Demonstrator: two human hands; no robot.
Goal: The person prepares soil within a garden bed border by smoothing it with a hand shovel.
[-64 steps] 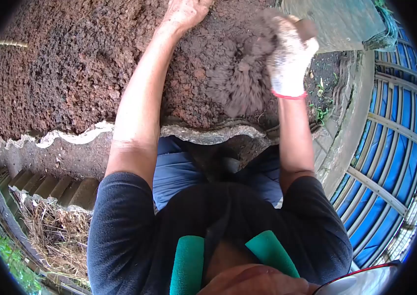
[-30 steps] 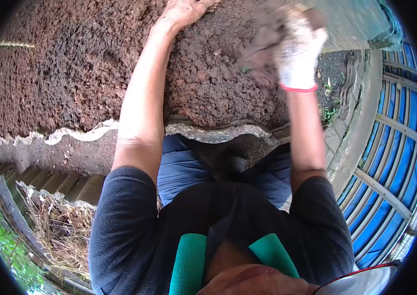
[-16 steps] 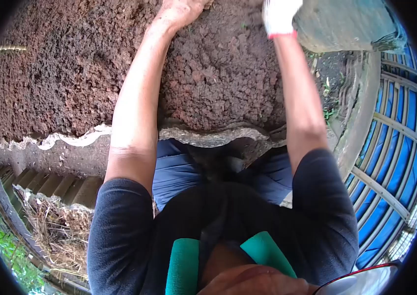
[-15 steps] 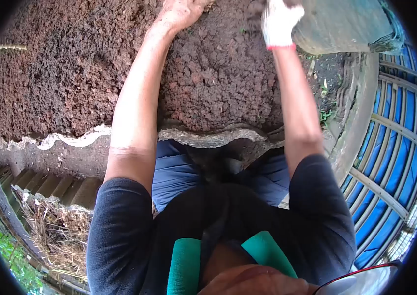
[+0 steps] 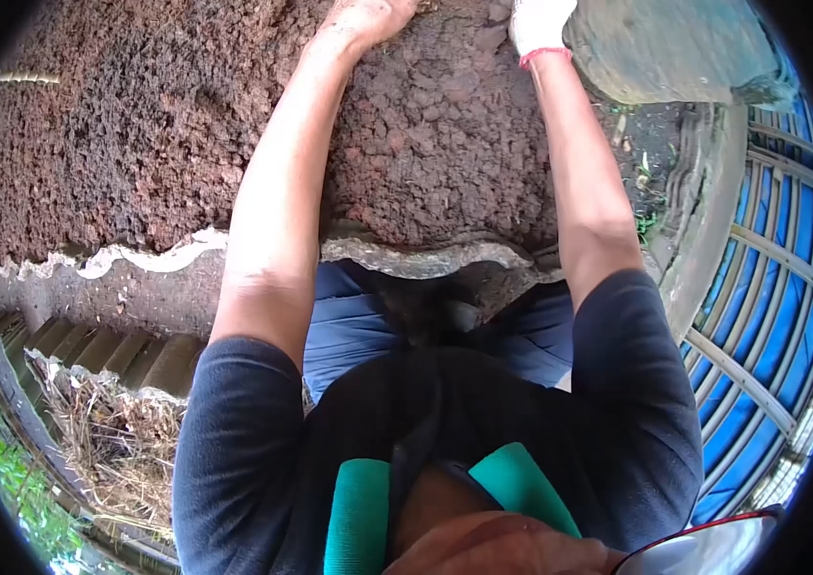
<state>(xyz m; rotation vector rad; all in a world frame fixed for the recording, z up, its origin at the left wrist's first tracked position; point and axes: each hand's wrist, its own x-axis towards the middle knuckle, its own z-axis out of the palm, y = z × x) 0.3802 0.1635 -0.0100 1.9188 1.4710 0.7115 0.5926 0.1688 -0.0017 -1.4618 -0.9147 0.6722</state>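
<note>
Crumbly brown soil [image 5: 435,144] fills a bed in front of me, held in by a wavy-edged border [image 5: 425,261]. At the top edge of the view, my left hand [image 5: 376,17] is bare and rests on or just over the soil; its fingers are largely cut off by the frame. My right hand [image 5: 540,24] wears a white glove with a red cuff, beside a greenish-grey sack [image 5: 665,48]. The glove's fingers are out of view, so whatever it holds cannot be made out.
Slatted framing over blue sheeting [image 5: 761,316] stands at the right, past a concrete edge [image 5: 708,211]. Corrugated sheets [image 5: 128,359] and dry straw [image 5: 124,450] lie at the lower left, with green plants [image 5: 4,441] beyond.
Both hands have shifted toward the top edge, the left one also slightly to the right. More of the gloved hand is cut off now.
</note>
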